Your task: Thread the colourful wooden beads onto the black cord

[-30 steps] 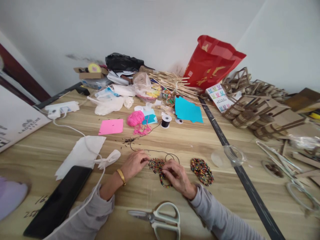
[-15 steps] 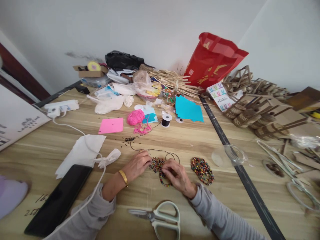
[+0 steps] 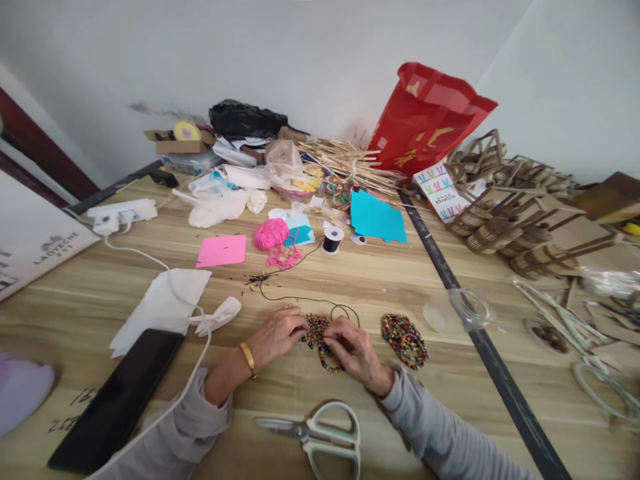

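Loose multicoloured beads lie in a small heap between the hands. My left hand, with a gold bracelet on its wrist, touches the heap's left edge, fingertips together; whatever they pinch is too small to tell. On the right, my right hand is closed, thumb against fingers, on a beaded strand that curves below the heap. A thin black cord loops behind this hand and runs back towards a black spool. Finished-looking bead loops lie in a coil to the right.
Scissors lie near the front edge. At left are a black phone-like slab, white paper and a cable. Pink yarn, a pink card and a blue sheet lie farther back. Small baskets stand at right.
My left hand has shifted slightly to the right, its fingertips now farther over the heap's left edge. My right hand stays in nearly the same place on the strand.
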Demonstrator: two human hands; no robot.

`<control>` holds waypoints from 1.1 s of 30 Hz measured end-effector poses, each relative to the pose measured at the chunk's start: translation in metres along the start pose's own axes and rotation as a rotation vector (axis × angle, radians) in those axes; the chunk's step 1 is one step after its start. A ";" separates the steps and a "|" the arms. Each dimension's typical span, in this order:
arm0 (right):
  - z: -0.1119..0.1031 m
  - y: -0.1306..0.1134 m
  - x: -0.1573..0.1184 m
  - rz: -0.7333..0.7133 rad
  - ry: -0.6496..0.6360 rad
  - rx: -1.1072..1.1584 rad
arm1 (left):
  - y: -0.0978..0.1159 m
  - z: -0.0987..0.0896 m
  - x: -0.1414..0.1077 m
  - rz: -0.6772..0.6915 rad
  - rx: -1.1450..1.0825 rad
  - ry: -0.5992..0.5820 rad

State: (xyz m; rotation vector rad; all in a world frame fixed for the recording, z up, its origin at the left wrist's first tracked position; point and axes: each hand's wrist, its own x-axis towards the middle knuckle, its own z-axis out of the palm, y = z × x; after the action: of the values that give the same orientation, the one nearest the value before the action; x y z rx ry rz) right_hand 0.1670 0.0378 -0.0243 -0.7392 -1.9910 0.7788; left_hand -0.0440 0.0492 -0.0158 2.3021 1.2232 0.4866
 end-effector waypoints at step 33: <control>0.000 0.000 -0.001 0.032 -0.026 0.003 | 0.000 -0.021 -0.001 -0.032 0.006 -0.093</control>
State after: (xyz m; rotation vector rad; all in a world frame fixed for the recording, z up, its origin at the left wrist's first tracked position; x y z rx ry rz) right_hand 0.1675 0.0371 -0.0245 -0.7648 -2.0056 0.8141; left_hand -0.0556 0.0541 0.0015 2.2799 1.2161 0.3605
